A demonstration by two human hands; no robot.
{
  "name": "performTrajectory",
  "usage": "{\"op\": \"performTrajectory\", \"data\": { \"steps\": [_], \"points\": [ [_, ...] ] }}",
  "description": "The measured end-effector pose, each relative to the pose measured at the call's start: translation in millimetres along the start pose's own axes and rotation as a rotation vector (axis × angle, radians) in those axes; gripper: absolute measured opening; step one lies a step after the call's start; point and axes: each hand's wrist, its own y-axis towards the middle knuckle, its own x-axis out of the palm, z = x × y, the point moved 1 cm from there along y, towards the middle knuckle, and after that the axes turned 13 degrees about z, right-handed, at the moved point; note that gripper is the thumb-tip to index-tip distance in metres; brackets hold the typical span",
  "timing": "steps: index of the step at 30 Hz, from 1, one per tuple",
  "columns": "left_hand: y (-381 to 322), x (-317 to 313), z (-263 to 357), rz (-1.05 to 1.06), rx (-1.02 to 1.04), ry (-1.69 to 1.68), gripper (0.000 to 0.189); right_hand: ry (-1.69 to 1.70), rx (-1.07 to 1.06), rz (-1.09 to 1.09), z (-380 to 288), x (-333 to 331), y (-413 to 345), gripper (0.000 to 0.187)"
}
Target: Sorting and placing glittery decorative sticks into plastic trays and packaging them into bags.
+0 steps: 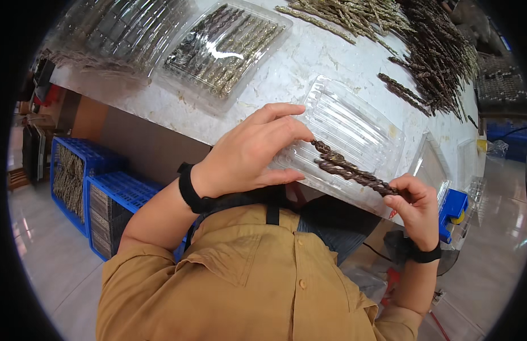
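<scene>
My right hand (pixel 412 209) pinches the near ends of two dark brown, glossy twisted sticks (pixel 346 166) between thumb and fingers. They slant up and leftward over an open clear plastic clamshell tray (pixel 353 123), whose ridged grooves show beneath them. My left hand (pixel 263 149) is spread, thumb well apart from the fingers. Its index fingertip meets the far tip of one stick; whether it presses on it I cannot tell. A large heap of similar dark sticks (pixel 438 55) lies at the back right of the white table (pixel 263 85).
A filled clear clamshell (pixel 229 51) holds dark and gold sticks. Beside it stand stacked clear trays (pixel 118 34). Gold glitter sticks (pixel 353 17) lie at the back. A blue tape dispenser (pixel 453 213) sits at the right edge. Blue crates (pixel 114 192) stand on the floor at left.
</scene>
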Motion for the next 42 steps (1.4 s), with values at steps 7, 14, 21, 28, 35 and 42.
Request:
{"op": "performTrajectory", "data": {
  "steps": [7, 14, 21, 28, 35, 42],
  "points": [
    [-2, 2, -1, 0.036, -0.055, -0.048, 0.057, -0.002, 0.044, -0.016, -3, 0, 3, 0.012],
    [-1, -1, 2, -0.038, -0.019, -0.012, 0.062, -0.026, -0.09, 0.174, -17, -14, 33, 0.009],
    [14, -16, 6, 0.084, -0.04, -0.072, 0.061, -0.068, -0.136, 0.108, -16, -12, 73, 0.01],
    [37, 11, -14, -0.02, -0.09, 0.13, 0.053, -0.079, -0.183, 0.101, -13, -1, 86, 0.011],
    [28, 18, -3, -0.076, -0.129, 0.314, 0.046, -0.415, -0.418, 0.209, -3, 16, 84, 0.014],
    [27, 18, -4, -0.068, -0.134, 0.28, 0.05, -0.672, -0.812, 0.405, -12, 26, 86, 0.013]
  ]
}}
